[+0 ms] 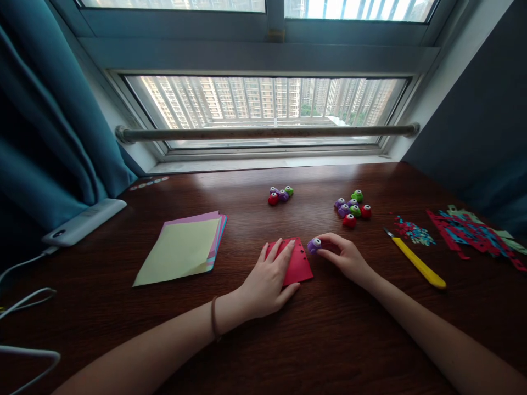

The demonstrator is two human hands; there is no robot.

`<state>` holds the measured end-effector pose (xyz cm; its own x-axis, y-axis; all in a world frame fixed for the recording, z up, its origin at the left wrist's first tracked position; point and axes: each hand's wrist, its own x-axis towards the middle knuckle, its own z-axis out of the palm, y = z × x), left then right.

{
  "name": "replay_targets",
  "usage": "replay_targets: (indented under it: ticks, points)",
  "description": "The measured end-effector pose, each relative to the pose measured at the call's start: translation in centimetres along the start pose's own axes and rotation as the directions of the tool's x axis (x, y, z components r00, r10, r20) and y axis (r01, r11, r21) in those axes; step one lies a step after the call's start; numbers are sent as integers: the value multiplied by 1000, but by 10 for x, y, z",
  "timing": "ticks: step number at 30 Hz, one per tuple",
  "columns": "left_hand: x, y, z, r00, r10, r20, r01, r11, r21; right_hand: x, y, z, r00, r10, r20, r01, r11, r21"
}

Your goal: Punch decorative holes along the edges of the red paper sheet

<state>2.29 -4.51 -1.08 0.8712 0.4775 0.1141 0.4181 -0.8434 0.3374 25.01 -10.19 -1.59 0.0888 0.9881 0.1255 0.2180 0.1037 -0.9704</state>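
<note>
While the left hand (269, 282) lies flat with its fingers spread over a small rectangular sheet of red paper (298, 269), its grip released and pressing the sheet to the dark brown wooden counter (102, 312), the right hand (346, 260) grasps a small purple plastic piece with a white, eye-like top (313, 246) between thumb and fingers. That piece is at the sheet's right edge, near a row of small dark holes; whether it touches the paper I cannot tell. Beyond the hands stand two clusters of similar pieces in purple, green and red, a smaller group (282, 195) straight ahead and a larger one (354, 210) to the right. On the left lies a stack of coloured paper (177, 249), pale yellow-green on top, with pink and blue edges showing. A yellow-handled craft knife (418, 263) lies right of the right hand, near scattered red and blue paper bits (414, 230) and a heap of red, blue and pale green paper strips (473, 233). At far left, a long white plastic device (86, 221) bears a dark round mark, too small to read.
</note>
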Motion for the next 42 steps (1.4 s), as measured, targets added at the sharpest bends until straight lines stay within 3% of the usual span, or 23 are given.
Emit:
replay_targets:
  ticks: [5, 9, 14, 17, 20, 24, 31, 38, 42]
  points:
    - [0, -1, 0, 999, -11, 32, 10, 1000, 20, 2, 6, -4, 987, 144, -64, -126, 965, 231]
    - [0, -1, 0, 1000, -15, 21, 15, 1000, 13, 2, 4, -2, 969, 244, -33, -194, 838, 511]
    - [0, -4, -1, 999, 30, 18, -29, 998, -54, 2, 3, -2, 958, 282, -46, -211, 805, 555]
    - [0, -7, 0, 1000, 9, -30, -14, 982, -186, 3, 3, -7, 965, 246, -91, -182, 878, 443]
    - [0, -11, 0, 995, -61, -81, 37, 962, -269, 7, 5, -20, 974, 173, -149, -140, 968, 210]
    - [1, -15, 1, 973, -172, -153, 109, 930, -352, 13, 9, -44, 965, 122, -233, -141, 988, -69]
    - [4, -19, -2, 924, -301, -237, 145, 847, -511, 20, 20, -66, 949, -74, -308, -79, 886, -456]
    - [5, -20, -2, 907, -340, -247, 129, 785, -606, 25, 36, -73, 902, -259, -347, -27, 766, -642]
    - [7, -22, -1, 901, -354, -251, 123, 762, -636, 22, 31, -66, 865, -310, -394, -48, 732, -680]
